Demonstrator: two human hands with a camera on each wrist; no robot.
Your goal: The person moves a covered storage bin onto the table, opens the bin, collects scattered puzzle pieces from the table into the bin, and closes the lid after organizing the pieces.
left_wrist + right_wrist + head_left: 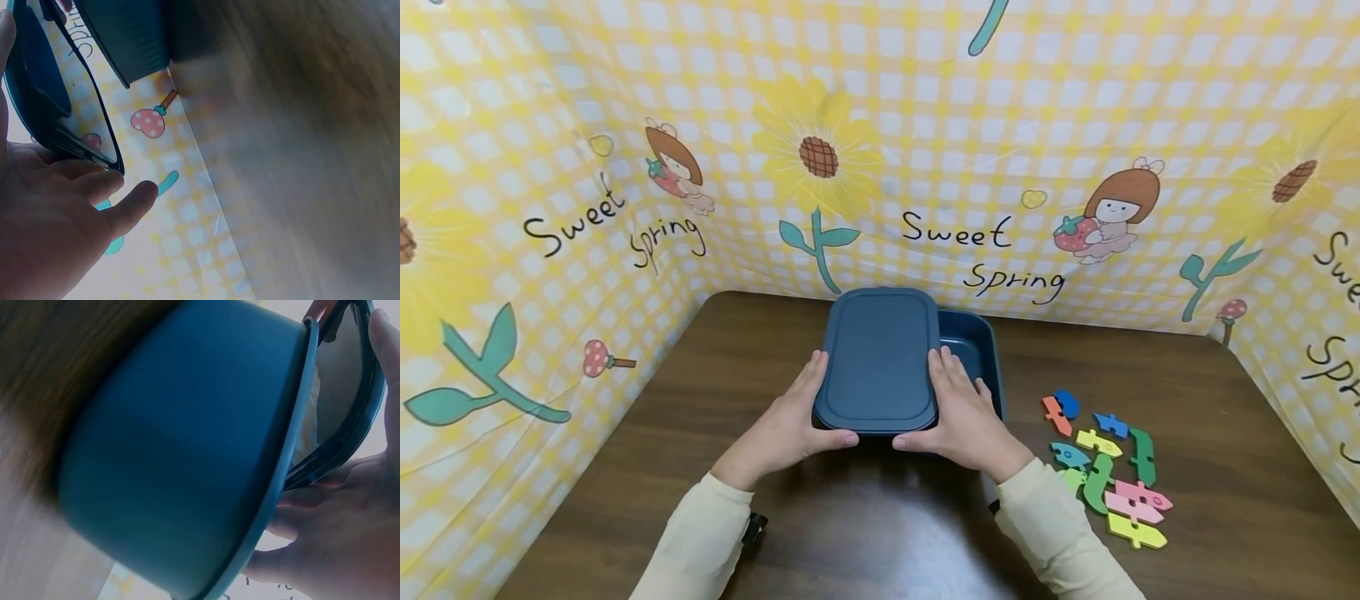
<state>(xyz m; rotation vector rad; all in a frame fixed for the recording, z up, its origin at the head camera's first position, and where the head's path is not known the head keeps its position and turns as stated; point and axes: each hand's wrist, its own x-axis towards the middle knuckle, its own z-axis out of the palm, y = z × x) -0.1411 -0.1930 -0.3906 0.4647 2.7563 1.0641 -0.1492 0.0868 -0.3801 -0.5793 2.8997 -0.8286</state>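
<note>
A dark blue rectangular lid is held flat above the table, shifted left over a dark blue box so that the box's right part shows open. My left hand grips the lid's left edge, thumb under the near rim. On the right edge my right hand grips the same lid. In the left wrist view the lid's rim runs over my left hand's fingers. The right wrist view shows the box's wall with the lid's rim above my right hand's fingers.
Several coloured puzzle pieces lie on the brown table to the right of the box. A yellow checked backdrop with flowers and "Sweet Spring" lettering walls in the table on three sides.
</note>
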